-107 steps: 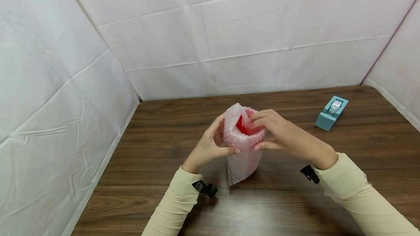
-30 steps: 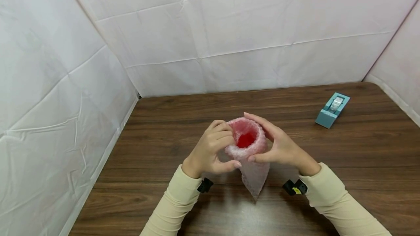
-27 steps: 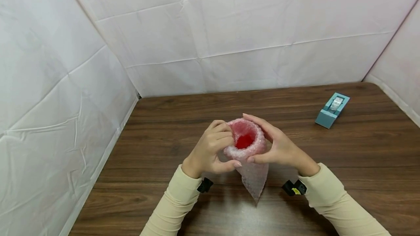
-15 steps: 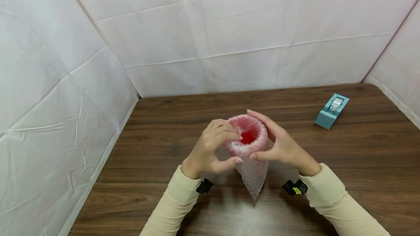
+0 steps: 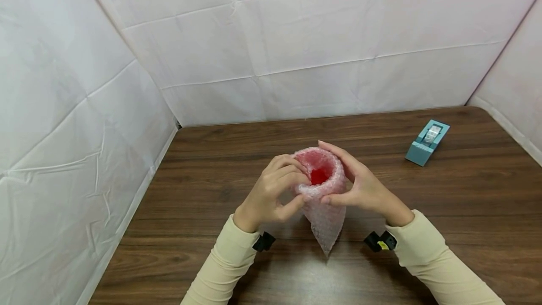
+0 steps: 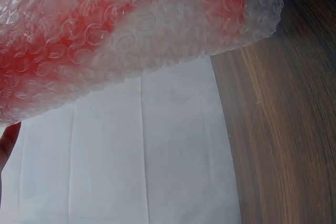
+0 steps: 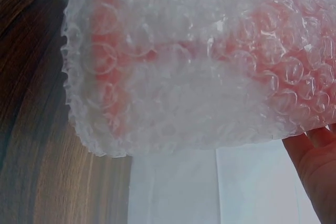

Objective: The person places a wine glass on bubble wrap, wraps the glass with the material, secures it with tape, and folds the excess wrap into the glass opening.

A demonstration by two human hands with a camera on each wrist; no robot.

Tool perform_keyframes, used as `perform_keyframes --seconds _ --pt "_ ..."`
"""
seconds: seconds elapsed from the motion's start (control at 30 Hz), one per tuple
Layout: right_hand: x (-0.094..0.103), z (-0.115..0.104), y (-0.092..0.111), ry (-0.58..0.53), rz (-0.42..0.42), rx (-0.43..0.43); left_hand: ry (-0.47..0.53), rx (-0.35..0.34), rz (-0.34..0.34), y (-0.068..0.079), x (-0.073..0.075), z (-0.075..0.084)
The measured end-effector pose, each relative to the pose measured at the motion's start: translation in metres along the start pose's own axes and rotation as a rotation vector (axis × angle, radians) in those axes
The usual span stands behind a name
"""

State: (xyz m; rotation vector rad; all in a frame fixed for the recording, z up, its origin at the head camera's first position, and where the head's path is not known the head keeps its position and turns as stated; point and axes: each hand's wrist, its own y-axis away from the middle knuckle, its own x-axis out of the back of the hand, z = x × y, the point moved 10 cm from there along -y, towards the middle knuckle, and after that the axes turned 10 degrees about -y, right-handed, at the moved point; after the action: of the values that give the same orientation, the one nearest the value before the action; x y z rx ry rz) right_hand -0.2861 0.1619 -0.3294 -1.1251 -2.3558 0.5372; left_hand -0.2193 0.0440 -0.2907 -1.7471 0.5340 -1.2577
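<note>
A sheet of bubble wrap stands rolled into a tube above the table, its lower end narrowing to a point. Inside it sits a red thing, seen through the round opening at the top. Through the wrap in the left wrist view, the red thing shows a wide part, a thin stem and a flat foot, like a goblet. My left hand pinches the wrap's left rim, fingers over the edge into the opening and thumb outside. My right hand curls round the right side, thumb in front and fingers behind.
A teal tape dispenser stands at the back right of the brown wooden table. White cloth walls rise behind the table and along its sides.
Earliest, my right fingers were inside the opening and my left hand held the outside. Since then my left fingers have reached over the rim, and its thumb has closed in on the wrap.
</note>
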Motion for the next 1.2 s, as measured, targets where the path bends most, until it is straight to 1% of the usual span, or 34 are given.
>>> perform_keyframes --seconds 0.1,0.2,0.3,0.43,0.5,0.57,0.77,0.87,1.03,1.2 --pt "0.0 -0.001 0.0 0.007 0.001 0.011 -0.007 0.014 0.003 0.001 0.0 -0.002" --pt "0.001 -0.001 0.0 0.01 0.011 0.019 0.022 0.07 -0.005 0.002 -0.002 -0.007" --pt "0.004 -0.001 0.0 0.007 0.031 0.021 0.093 0.177 -0.047 0.005 -0.007 -0.017" --pt "0.007 -0.001 0.0 0.009 0.049 0.027 0.209 0.34 -0.14 0.014 -0.02 -0.03" --pt "0.008 -0.002 0.0 0.011 0.053 0.034 0.26 0.4 -0.182 0.018 -0.026 -0.035" --pt "0.01 -0.002 0.0 0.008 0.058 0.038 0.292 0.439 -0.209 0.02 -0.031 -0.038" --pt "0.013 -0.002 -0.001 -0.014 0.077 0.043 0.362 0.495 -0.212 0.025 -0.037 -0.046" --pt "0.013 0.0 -0.001 -0.011 0.08 0.029 0.391 0.519 -0.221 0.028 -0.038 -0.048" --pt "0.012 0.006 -0.002 -0.011 0.086 -0.001 0.409 0.55 -0.225 0.031 -0.04 -0.05" --pt "0.012 0.01 -0.002 -0.014 0.094 -0.009 0.41 0.562 -0.214 0.033 -0.041 -0.053"
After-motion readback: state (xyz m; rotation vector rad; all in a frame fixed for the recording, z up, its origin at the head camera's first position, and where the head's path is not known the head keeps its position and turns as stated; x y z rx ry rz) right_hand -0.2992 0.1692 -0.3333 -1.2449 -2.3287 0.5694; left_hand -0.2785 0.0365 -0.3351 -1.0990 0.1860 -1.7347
